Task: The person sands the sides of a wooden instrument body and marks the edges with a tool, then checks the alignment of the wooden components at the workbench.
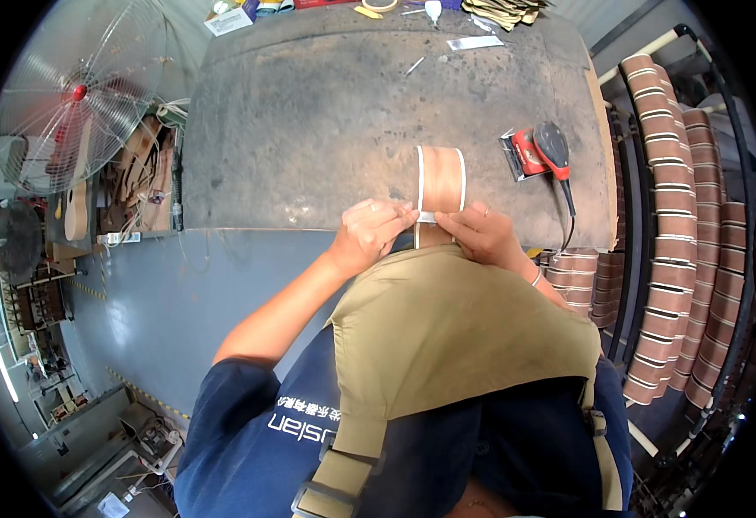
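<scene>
A narrow piece of brown wood with white edging (442, 177) stands at the table's near edge, its lower end running back toward my apron. It looks like the side of an instrument body; its full shape is hidden. A short white strip (427, 217) lies across the wood. My left hand (373, 229) pinches the strip's left end at the wood's left edge. Closed fingers of my right hand (484, 230) press on the strip's right end. Whether the strip is tape, paper or something else I cannot tell.
A red and black sander (540, 151) sits at the table's right, its cord over the near edge. Small tools and a pale flat piece (474, 42) lie at the far side. Racked stacks of brown, white-edged pieces (654, 233) stand right; a caged fan (80, 91) stands left.
</scene>
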`<state>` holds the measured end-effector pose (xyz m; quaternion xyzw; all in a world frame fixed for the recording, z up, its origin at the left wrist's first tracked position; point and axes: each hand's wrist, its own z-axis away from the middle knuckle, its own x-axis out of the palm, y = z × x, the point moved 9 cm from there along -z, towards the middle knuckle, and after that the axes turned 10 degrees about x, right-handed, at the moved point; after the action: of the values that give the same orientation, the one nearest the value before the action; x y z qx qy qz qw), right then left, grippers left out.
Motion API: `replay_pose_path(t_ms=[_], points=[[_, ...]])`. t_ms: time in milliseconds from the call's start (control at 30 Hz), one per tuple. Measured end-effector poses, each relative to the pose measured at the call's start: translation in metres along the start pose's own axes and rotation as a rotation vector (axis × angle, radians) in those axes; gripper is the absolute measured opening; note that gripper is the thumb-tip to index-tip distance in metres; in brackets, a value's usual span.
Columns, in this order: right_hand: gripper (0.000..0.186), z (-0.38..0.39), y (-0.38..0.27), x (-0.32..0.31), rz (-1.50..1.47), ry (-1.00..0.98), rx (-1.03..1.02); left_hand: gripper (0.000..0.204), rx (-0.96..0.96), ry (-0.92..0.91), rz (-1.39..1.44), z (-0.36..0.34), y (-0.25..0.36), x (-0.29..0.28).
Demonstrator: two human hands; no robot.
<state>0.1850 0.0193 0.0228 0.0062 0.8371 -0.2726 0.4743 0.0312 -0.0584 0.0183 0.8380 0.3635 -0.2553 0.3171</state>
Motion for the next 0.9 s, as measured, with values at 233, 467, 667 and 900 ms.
replay_pose_path(t_ms=[233,467,667,900], points=[[0.03,0.013,-0.004,0.019,-0.081,-0.259,0.062,0.012,-0.13,-0.25,0.141,0.036,-0.003,0.026],[0.018,0.014,0.02,0.035,-0.203,-0.402,0.05,0.009,-0.379,-0.531,0.573,0.018,-0.015,0.041],[0.01,-0.071,0.047,-0.059,-0.207,0.02,0.355,0.008,-0.443,-0.273,0.354,-0.085,-0.065,0.007],[0.022,-0.082,0.192,0.039,-0.521,-0.256,0.783,0.001,-0.693,-0.434,0.505,-0.085,-0.182,0.121]])
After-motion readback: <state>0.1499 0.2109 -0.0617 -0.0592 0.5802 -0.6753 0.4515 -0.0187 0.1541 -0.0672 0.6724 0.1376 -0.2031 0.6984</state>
